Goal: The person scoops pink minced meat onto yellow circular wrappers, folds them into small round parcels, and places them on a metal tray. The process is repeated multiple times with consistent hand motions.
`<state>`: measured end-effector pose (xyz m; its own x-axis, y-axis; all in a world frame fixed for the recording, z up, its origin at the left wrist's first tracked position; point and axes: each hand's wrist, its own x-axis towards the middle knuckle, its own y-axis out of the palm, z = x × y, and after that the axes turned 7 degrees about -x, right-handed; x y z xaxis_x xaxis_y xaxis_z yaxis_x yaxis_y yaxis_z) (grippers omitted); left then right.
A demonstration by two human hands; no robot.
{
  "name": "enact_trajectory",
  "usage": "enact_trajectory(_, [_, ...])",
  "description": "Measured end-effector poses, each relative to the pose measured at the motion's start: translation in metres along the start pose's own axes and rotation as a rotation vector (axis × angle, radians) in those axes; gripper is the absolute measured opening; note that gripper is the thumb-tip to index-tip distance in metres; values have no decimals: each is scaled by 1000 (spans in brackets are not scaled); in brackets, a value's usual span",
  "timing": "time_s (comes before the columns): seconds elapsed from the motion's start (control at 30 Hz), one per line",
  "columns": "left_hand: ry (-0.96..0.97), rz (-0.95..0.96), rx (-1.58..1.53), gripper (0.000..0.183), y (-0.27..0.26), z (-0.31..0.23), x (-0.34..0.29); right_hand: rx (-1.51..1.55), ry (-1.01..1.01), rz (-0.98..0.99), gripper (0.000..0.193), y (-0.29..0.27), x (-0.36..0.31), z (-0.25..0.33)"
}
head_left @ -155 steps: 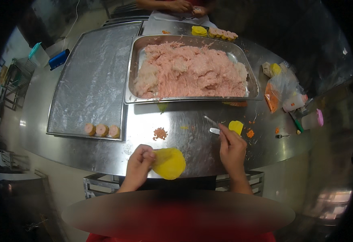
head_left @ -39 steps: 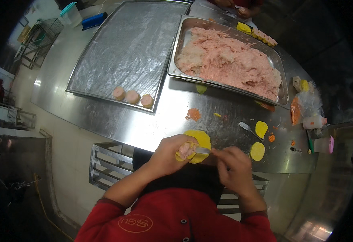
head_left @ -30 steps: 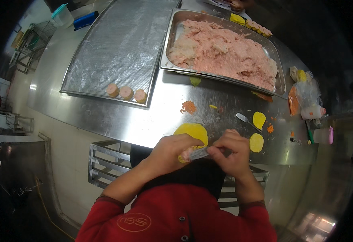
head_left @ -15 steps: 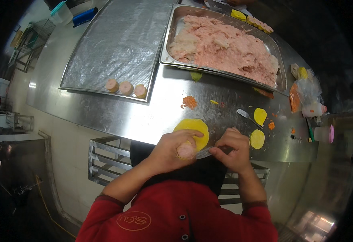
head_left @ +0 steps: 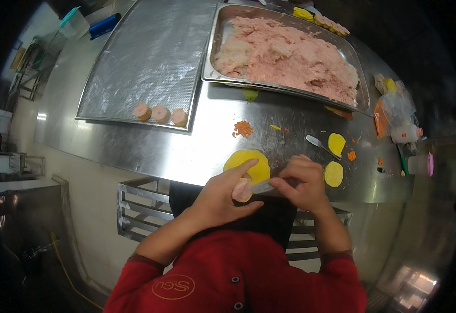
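Note:
My left hand (head_left: 215, 201) cradles a siu mai dumpling (head_left: 242, 191) with pink meat facing up inside a yellow wrapper. Its thumb and index finger spread away from the dumpling on either side. Pinched in my right hand (head_left: 305, 182) is a flat spatula (head_left: 263, 186), whose blade meets the dumpling's edge. Right behind my left fingers, round yellow wrappers (head_left: 256, 160) lie at the table's front edge, partly covered by the hand. Orange diced carrot (head_left: 242, 128) sits in a small pile beyond them.
A steel pan (head_left: 207, 74) of pink minced meat (head_left: 290, 57) stands at the back. Left of it, a film-covered perforated tray (head_left: 150, 57) bears three dumplings (head_left: 160, 113). Loose wrappers (head_left: 334, 173), another spatula (head_left: 323, 146), a plastic bag (head_left: 397, 110) and a green-handled tool (head_left: 402, 159) lie rightward.
My left fingers have opened out around the dumpling, which has tilted toward the right. The spatula blade has risen from below the dumpling's right side to its edge.

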<state>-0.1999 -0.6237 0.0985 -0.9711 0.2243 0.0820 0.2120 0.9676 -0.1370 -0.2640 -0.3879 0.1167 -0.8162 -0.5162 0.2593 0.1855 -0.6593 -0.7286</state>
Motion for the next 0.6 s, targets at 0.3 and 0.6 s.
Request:
enact_trajectory(0.3, [-122,139,-52,33,-5,4,1,130,-32,81,27,-3,-2,7])
enact_trajectory(0.6, [-110,44,-1,19,-2,-1,-5,-27,-96,-5,28,6,7,13])
